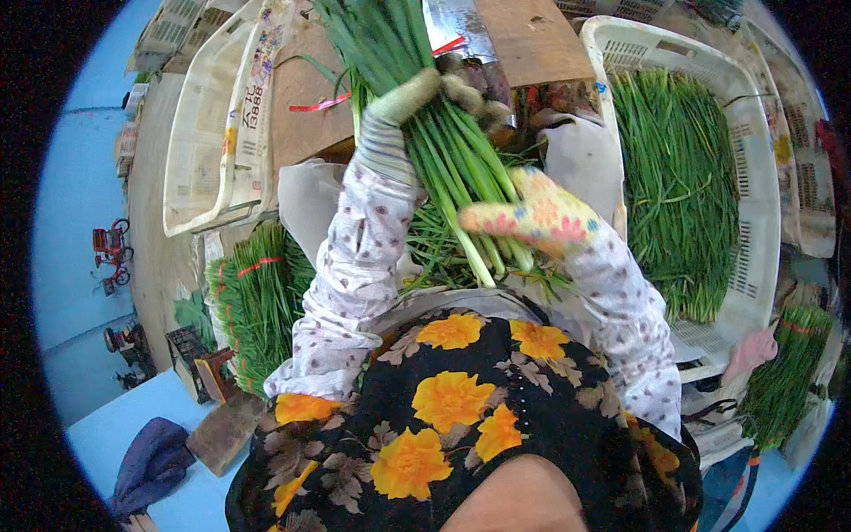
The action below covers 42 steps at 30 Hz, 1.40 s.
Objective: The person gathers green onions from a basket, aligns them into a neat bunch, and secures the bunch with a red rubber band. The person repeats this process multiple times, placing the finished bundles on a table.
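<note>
My left hand [407,100], in a greenish knit glove with a striped cuff, is closed around a bunch of long green stalks with pale ends [459,159], which look like scallions or garlic chives. The leafy tops run up past the top edge of the view. Lower down, my right hand [548,216], in a yellow glove with a floral print, wraps the same bunch, its thumb lying across the stalks near their white ends. Loose green leaves [432,246] lie in my lap beneath the bunch.
A white plastic crate [758,199] at right holds many green stalks [678,193]. An upright pale crate [219,133] stands at left. Banded green bundles [256,286] stand by my left elbow. Ahead is a wooden board [538,40] with a red tie strip [319,105] at its left.
</note>
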Available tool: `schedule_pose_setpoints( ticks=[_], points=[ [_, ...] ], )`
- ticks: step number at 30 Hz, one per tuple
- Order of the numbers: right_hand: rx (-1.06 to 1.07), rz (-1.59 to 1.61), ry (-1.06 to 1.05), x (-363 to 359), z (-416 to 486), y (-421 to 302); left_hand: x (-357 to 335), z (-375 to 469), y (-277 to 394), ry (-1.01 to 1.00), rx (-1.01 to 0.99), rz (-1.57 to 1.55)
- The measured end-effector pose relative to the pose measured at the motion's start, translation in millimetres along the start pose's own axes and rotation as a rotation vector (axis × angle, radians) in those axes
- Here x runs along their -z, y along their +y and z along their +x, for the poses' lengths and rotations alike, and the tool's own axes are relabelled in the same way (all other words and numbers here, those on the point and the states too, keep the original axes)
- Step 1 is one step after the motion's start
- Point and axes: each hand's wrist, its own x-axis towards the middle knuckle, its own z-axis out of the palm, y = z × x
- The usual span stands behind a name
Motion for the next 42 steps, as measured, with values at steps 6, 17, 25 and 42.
schedule_pose_setpoints(
  ticks=[6, 17, 25, 42],
  points=[
    [-0.098, -0.310, 0.752, 16.4, -35.6, 46.9, 3.3, -10.6, 28.9, 0.095, -0.299, -0.054],
    [0.731, -0.666, 0.643, -12.6, -13.4, 28.7, -11.5, -30.1, 15.5, 0.223, -0.295, -0.144],
    [0.782, -0.924, 0.668, -21.2, -8.7, 14.7, -13.3, -33.5, 12.1, 0.246, -0.262, -0.172],
    [0.584, -0.343, 0.850, -14.5, -46.7, 26.4, -0.6, -40.7, 27.6, 0.130, -0.493, -0.051]
  ],
)
